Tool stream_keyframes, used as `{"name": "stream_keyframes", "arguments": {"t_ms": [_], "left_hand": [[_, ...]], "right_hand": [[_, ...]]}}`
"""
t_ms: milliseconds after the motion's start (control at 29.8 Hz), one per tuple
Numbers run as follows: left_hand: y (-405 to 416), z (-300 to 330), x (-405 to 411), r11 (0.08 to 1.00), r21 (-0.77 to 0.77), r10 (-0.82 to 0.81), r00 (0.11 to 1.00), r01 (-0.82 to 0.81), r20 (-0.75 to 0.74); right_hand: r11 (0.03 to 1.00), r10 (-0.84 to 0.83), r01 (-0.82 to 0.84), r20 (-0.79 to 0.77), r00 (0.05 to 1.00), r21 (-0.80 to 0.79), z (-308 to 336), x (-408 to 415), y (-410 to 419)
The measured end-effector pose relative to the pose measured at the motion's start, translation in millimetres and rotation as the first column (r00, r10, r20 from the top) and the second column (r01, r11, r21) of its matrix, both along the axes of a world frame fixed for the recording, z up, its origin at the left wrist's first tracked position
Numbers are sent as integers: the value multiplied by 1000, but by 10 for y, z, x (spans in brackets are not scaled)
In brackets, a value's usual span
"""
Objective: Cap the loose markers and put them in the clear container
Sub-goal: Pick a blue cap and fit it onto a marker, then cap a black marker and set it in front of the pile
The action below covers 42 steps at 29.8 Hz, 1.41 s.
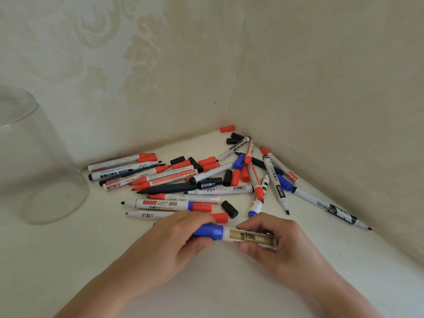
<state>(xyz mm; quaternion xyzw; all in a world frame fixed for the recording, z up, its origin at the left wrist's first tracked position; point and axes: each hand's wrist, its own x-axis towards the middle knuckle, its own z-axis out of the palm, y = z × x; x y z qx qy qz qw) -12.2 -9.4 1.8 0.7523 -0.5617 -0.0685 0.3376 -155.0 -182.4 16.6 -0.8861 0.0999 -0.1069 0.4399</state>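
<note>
Both hands hold one white marker with a gold label (250,237) level above the table's front. My left hand (176,239) grips its blue cap (210,231), which sits on the marker's left end. My right hand (275,242) pinches the barrel. Behind them lies a pile of loose markers (183,184), several uncapped, mixed with red, black and blue caps such as a black cap (230,208) and a red cap (227,128) in the corner. The clear container (34,157) stands at the far left, with nothing visible inside.
The white table (206,283) sits in a corner of two cream patterned walls (160,65). A long white and black marker (330,206) lies along the right wall.
</note>
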Motion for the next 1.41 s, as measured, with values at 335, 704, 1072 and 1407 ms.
{"name": "stream_keyframes", "arguments": {"t_ms": [335, 704, 1072, 1407], "left_hand": [[70, 201, 150, 926, -173, 307, 936, -335, -171], [151, 137, 430, 745, -243, 443, 732, -622, -517], [250, 216, 410, 819, -1, 558, 796, -574, -236], [379, 98, 356, 821, 64, 571, 811, -568, -125]], "right_hand": [[955, 175, -199, -122, 977, -221, 24, -45, -129], [951, 221, -251, -171, 960, -182, -34, 42, 43], [896, -53, 28, -43, 998, -444, 220, 220, 135], [970, -195, 181, -75, 978, -160, 14, 291, 201]]}}
